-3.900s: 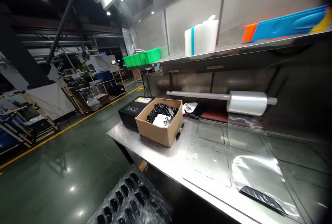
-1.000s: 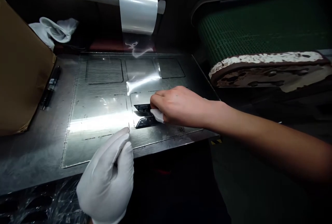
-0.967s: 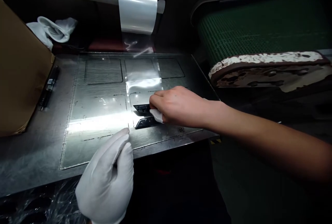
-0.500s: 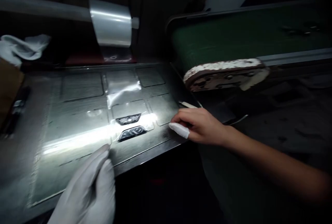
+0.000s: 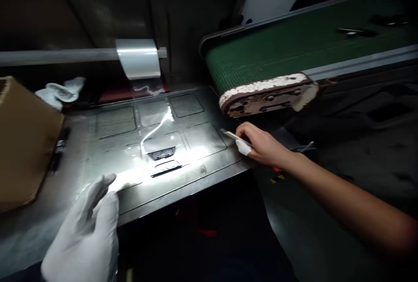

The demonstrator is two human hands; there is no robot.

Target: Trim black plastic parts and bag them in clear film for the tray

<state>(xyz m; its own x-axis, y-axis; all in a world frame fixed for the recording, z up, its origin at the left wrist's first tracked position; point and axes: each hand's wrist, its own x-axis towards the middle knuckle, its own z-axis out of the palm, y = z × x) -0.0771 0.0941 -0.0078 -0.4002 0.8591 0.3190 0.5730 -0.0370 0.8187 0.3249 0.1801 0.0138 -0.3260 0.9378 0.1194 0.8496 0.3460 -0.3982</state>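
two hands (one gloved), one slim tool, two dark trapezoid parts, one film roll, one box

No txt legible. Pale label on blk pen, 9 o'clock: blurred. Sm. mark on metal sheet, 6 o'clock: unreadable. Yel/blk stripes, 4 o'clock.

A slim, pale tool with a grey tip slanted from the fingers of the right hand, its tip pointing left at the far right of the metal bench. Near the middle of the bench lay two dark, four-sided pieces, just apart: a speckled black piece, wide edge away from the camera, and a glossy dark piece, wide edge nearer, streaked with bright reflections.
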